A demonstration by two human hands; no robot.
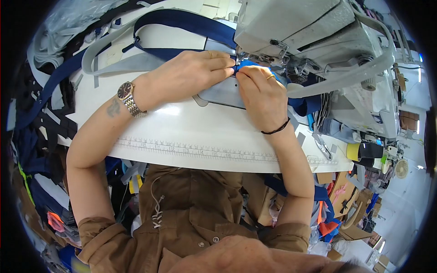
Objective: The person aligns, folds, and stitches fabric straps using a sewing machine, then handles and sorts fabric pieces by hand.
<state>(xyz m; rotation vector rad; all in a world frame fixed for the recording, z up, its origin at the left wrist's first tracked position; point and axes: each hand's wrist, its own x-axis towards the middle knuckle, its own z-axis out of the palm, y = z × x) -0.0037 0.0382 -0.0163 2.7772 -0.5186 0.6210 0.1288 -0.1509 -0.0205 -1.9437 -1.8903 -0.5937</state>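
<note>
A navy blue fabric strip (182,19) loops over the table and runs under the head of a white sewing machine (291,25). Close to the needle area, my left hand (193,73) has its fingers pressed together on the strip. From the other side my right hand (263,93) pinches the fabric at the same spot, its fingertips almost touching the left ones. Under both hands lies a grey metal plate (222,95). A grey strip (88,61) curves beside the navy loop. The fingertips partly hide the fabric edge.
The white table (177,120) has a printed ruler (195,151) along its front edge. Thread snips (322,146) lie at the right, near a yellow and black roll (362,151). Dark fabric scraps (61,125) crowd the left side.
</note>
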